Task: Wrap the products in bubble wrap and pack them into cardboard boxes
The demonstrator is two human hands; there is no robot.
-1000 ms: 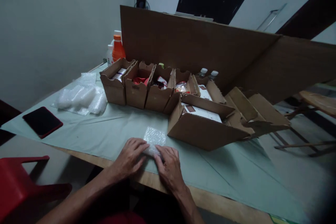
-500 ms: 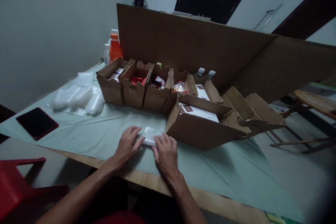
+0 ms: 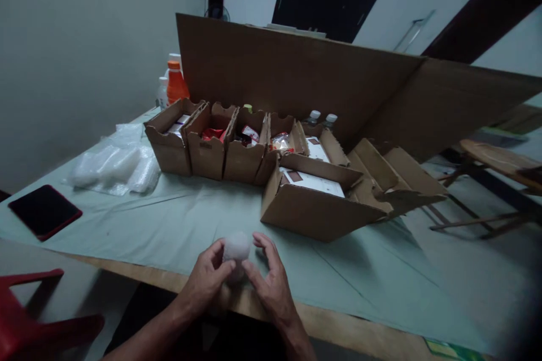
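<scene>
Near the table's front edge, a small bundle of bubble wrap (image 3: 237, 247) is upright between my hands; what it contains, if anything, I cannot make out. My left hand (image 3: 205, 275) grips its left side between thumb and fingers. My right hand (image 3: 271, 282) is on the other side with fingers spread and the thumb close to the wrap. Whether that thumb touches it is unclear.
Behind stand several cardboard bins (image 3: 207, 152) with packets and boxes. A larger cardboard box (image 3: 317, 211) sits to the right. More bubble wrap (image 3: 114, 163) and a black tablet-like device (image 3: 44, 211) lie left. An orange bottle (image 3: 175, 84) and a cardboard panel (image 3: 296, 73) are at the back.
The bubble-wrap bundle has gone from lying flat to upright and come nearer the front edge. My right hand's fingers have lifted off it and spread; my view has shifted slightly.
</scene>
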